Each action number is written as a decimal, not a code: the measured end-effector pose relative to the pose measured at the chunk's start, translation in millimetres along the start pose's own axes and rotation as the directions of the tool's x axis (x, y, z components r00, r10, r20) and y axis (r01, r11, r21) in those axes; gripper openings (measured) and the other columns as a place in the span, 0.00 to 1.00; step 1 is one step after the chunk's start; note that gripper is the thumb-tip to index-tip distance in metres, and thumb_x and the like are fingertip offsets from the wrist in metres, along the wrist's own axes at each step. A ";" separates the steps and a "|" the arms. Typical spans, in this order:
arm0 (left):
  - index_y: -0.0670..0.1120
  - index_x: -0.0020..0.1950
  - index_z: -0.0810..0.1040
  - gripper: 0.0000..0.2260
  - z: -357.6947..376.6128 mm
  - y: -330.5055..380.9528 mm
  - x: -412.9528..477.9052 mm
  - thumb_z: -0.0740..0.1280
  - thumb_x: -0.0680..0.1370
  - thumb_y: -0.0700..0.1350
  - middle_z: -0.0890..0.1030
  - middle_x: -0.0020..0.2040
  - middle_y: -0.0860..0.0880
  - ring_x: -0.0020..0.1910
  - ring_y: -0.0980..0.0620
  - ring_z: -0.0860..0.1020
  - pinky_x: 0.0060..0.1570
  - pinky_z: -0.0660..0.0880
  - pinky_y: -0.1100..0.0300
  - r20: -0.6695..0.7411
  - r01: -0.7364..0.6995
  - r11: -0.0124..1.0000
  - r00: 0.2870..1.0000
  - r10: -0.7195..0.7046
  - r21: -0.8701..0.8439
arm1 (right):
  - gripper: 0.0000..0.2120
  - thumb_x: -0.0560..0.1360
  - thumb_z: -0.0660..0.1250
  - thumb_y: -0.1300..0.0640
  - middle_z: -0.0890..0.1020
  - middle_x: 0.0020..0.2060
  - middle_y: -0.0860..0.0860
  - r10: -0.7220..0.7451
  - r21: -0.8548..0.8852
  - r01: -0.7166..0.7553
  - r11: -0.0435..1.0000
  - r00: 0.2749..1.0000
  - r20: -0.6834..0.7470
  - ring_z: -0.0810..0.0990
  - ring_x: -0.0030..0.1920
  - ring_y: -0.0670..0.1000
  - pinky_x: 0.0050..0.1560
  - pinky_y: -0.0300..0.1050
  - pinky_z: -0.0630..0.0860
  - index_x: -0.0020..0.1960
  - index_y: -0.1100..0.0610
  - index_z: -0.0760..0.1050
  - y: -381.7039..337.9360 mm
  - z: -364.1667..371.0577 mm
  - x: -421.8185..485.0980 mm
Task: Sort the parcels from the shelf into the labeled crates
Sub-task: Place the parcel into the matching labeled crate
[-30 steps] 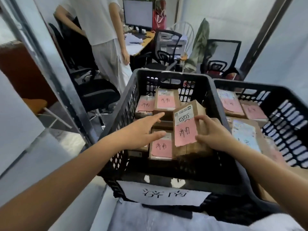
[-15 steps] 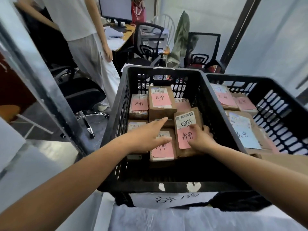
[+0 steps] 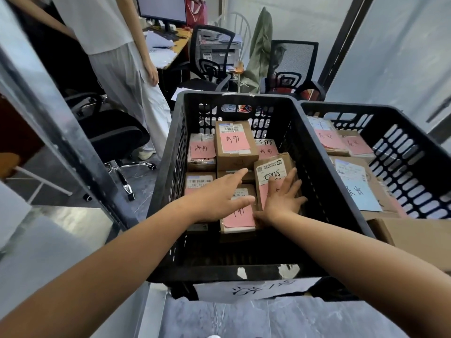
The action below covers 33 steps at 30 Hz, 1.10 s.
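soft, even daylight fills the scene, strongest from the pale translucent wall (image 3: 402,57) beyond and right of the fingers (image 3: 289,179). shadows are faint with blurred edges; the deepest dark sits just nearer than the fingers, inside the near wall of the black crate (image 3: 219,254). left of the fingers, a glossy surface (image 3: 73,223) and a metal post (image 3: 48,113) carry washed-out glare. the pink labels (image 3: 234,140) around the fingers are sharp and legible. wide-angle distortion leans the post and the dark frame (image 3: 341,40) outward and swells the forearms (image 3: 97,276) toward the lower corners, where detail goes soft.
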<state>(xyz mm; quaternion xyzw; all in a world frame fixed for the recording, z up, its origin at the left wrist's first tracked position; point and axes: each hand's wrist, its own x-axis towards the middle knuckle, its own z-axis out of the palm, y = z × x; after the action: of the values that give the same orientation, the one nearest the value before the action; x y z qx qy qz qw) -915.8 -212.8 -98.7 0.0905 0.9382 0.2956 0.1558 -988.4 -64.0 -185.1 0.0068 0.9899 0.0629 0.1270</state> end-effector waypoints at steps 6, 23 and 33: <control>0.50 0.77 0.46 0.32 -0.6 -7.5 -0.3 0.59 0.79 0.57 0.59 0.75 0.50 0.73 0.54 0.59 0.69 0.58 0.60 -0.003 0.005 1.000 1.000 -0.005 0.019 | 0.55 0.65 0.68 0.33 0.30 0.70 0.64 -0.006 0.044 0.006 0.999 1.000 0.001 0.44 0.73 0.66 0.67 0.64 0.60 0.75 0.48 0.34 0.7 -10.0 -0.5; 0.50 0.77 0.48 0.32 5.7 -13.3 7.2 0.58 0.78 0.58 0.60 0.75 0.50 0.73 0.52 0.60 0.69 0.58 0.58 0.064 0.021 0.994 0.998 -0.028 0.107 | 0.49 0.68 0.71 0.41 0.46 0.72 0.59 -0.073 0.273 0.010 0.962 0.972 0.222 0.53 0.71 0.65 0.70 0.60 0.59 0.75 0.52 0.43 24.8 14.0 -4.7; 0.49 0.77 0.47 0.32 7.5 -13.1 5.4 0.57 0.79 0.58 0.55 0.76 0.48 0.74 0.49 0.57 0.71 0.57 0.55 0.124 0.053 0.973 0.989 -0.082 0.223 | 0.47 0.69 0.72 0.43 0.56 0.73 0.62 -0.193 0.121 0.156 0.980 0.888 0.417 0.59 0.72 0.62 0.71 0.51 0.62 0.77 0.54 0.49 43.1 -15.7 5.7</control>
<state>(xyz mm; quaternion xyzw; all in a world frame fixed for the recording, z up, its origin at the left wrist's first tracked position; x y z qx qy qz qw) -919.3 -218.0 -113.4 0.0947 0.9552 0.1781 0.2166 -997.9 -23.0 -166.0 -0.0633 0.9365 0.0067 0.3450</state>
